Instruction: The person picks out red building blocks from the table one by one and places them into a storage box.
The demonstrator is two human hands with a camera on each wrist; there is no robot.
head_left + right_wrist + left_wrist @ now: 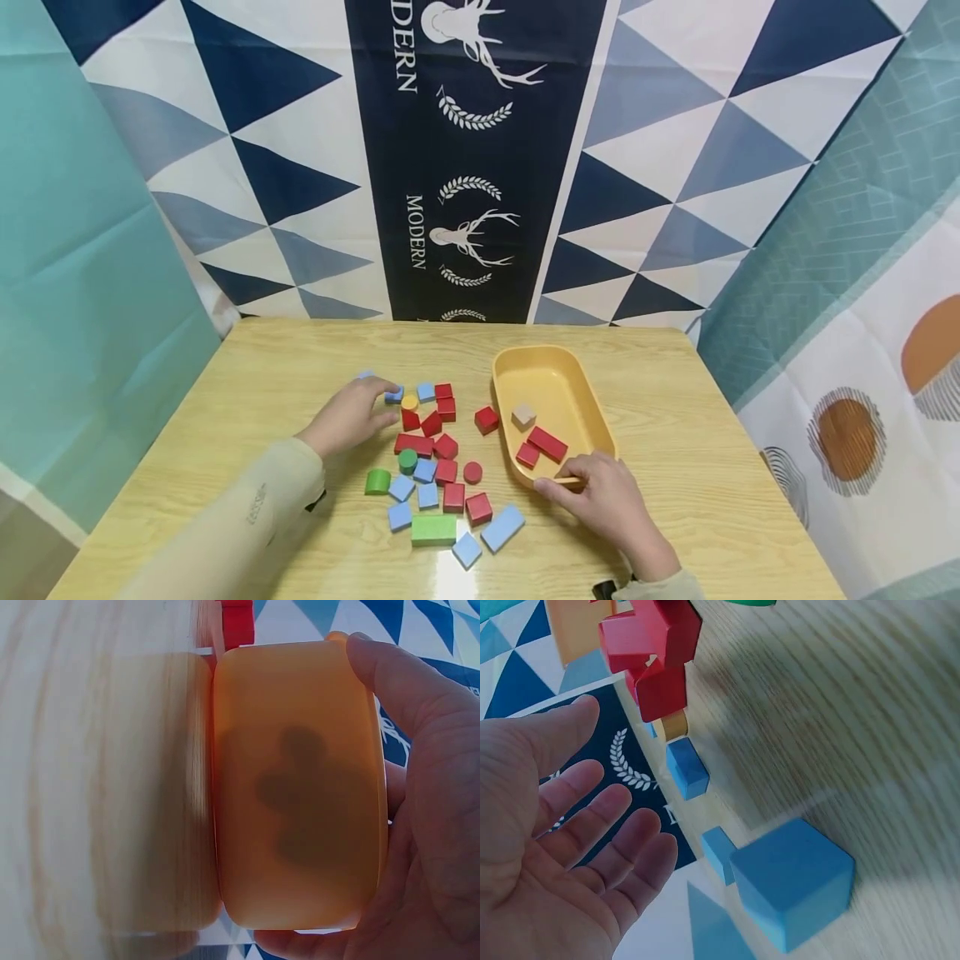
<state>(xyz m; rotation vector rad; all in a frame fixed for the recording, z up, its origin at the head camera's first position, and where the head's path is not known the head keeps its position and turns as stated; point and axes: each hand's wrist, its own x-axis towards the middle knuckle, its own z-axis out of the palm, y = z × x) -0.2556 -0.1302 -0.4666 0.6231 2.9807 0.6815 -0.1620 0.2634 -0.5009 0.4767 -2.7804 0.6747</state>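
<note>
My left hand [352,419] reaches over the far-left end of a spread of toy blocks, its fingers loosely bent with nothing between them. Close by its fingertips lie a small blue block [688,769], a yellow round block [409,403] and several red blocks [661,690]. A blue cube [791,885] looms large beside that palm in the left wrist view. With my right hand [606,498] I grip the near rim of a yellow plastic tray [300,697], fingers reaching inside the wall. The tray holds a plain wooden block [523,416] and two red blocks [547,443].
A red cube [486,420] sits just left of the tray. Nearer the front are a green rectangular block [433,531], a long blue block [503,528] and a green arched block [377,482]. Patterned cloth [465,167] hangs behind the wooden table [292,354].
</note>
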